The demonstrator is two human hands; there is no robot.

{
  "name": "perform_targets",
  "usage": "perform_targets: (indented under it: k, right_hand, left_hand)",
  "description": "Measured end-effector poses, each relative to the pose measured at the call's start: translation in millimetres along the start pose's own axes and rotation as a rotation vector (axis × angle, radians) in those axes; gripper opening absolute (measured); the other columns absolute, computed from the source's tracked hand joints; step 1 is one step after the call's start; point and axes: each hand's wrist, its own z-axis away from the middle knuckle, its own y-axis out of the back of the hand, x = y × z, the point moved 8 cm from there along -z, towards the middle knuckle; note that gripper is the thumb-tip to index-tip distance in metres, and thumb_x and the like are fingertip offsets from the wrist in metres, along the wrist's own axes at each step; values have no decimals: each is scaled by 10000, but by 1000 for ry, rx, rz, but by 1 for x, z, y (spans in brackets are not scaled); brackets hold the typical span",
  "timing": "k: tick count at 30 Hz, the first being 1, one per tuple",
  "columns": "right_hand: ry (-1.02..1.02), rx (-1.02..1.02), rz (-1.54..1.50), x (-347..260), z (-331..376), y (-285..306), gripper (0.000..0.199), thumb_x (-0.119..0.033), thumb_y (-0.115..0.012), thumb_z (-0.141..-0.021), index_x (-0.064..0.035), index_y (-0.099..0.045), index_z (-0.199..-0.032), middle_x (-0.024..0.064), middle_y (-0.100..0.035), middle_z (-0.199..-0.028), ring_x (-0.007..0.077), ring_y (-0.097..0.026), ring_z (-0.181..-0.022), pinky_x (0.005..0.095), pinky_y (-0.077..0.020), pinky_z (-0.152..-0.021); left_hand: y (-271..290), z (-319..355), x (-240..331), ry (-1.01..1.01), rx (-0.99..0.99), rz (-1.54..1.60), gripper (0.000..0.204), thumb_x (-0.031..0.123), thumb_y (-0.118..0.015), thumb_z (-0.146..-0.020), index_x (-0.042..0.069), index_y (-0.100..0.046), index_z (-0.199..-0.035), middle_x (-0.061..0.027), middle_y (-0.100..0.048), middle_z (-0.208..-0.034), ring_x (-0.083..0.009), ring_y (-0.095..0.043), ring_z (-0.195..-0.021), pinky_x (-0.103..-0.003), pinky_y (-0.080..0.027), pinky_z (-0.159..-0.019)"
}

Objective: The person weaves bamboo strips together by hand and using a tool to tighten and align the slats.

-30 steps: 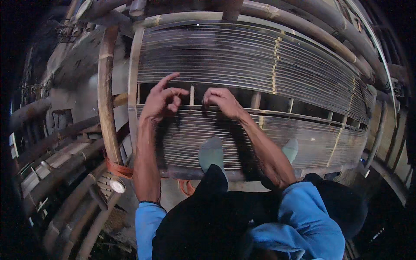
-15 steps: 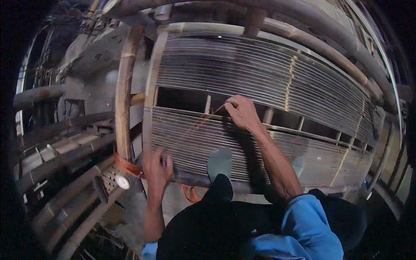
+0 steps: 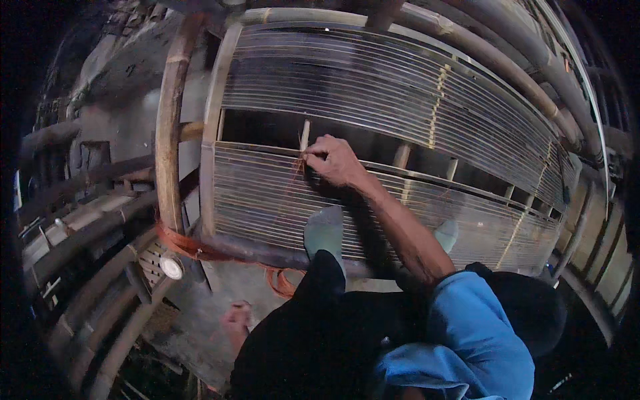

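Nearest the viewer, a blue sleeve (image 3: pixel 467 333) and dark trousers (image 3: pixel 320 333) fill the lower edge of the view. Low on the left, beside the trousers, the left hand (image 3: pixel 237 321) hangs over the grey ground (image 3: pixel 200 300); it is dim and partly cut off, so whether it holds anything cannot be told. Just beyond it a loop of orange cord (image 3: pixel 280 280) lies on the ground, and more orange cord is wound round the foot of a thick bamboo post (image 3: pixel 170 133) on the left. A small round white cap (image 3: pixel 171 267) sits near that binding. Two pale green shoes (image 3: pixel 325 230) rest against the near edge of a slat panel (image 3: pixel 413 100).

The panel, made of many thin horizontal bamboo strips, stands across the middle of the scene, with a long open gap running across it. The right arm stretches forward to the gap's lower edge. There the right hand (image 3: pixel 337 162) is closed in a pinch on a thin reddish strand (image 3: pixel 297 170), just beside a short upright peg (image 3: pixel 305 135) in the gap.

Farther off, heavy bamboo poles (image 3: pixel 520 47) curve over the panel's top and right side.
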Motion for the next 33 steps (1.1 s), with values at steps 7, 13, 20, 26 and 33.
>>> perform_targets:
  k: [7,13,20,26,33]
  right_hand:
    - [-177,117,-75,9,-1,16,274,-269,-651,-843,-23,-759,-897,201,-685,-836,368,-656,-829,455,-515,-760]
    - [-158,147,6,15,1,16,273,-265,-651,-874,-34,-776,-947,157,-703,-866,278,-664,-803,374,-505,-744]
    - [-157,57,-65,10,-7,5,245,-242,-665,-876,-31,-777,-928,143,-705,-846,248,-659,-793,365,-502,-742]
    - [-281,38,-272,27,-7,8,209,-230,-674,-876,-62,-794,-910,119,-717,-846,233,-658,-816,355,-509,-775]
    - [84,-74,-46,-7,-7,-5,268,-224,-693,-850,-102,-756,-1080,91,-698,-1065,244,-642,-969,358,-506,-885]
  left_hand:
    - [20,-13,175,-88,-226,904,246,157,-731,-833,-7,-573,-741,0,-491,-513,-65,-480,-455,-249,-420,-472]
    - [20,-10,148,-241,-198,-352,196,90,-755,-790,-42,-661,-679,-113,-698,-781,-150,-650,-698,-292,-469,-527]
    - [120,40,186,-757,544,-638,215,106,-721,-869,30,-552,-760,-61,-541,-762,-178,-578,-679,-315,-495,-622]
    - [239,44,79,62,572,-1417,258,252,-747,-900,24,-669,-992,-112,-610,-757,-222,-637,-693,-346,-526,-592]
    - [232,86,-74,629,317,-1357,301,288,-741,-888,10,-647,-952,-149,-626,-818,-313,-630,-761,-416,-509,-647]
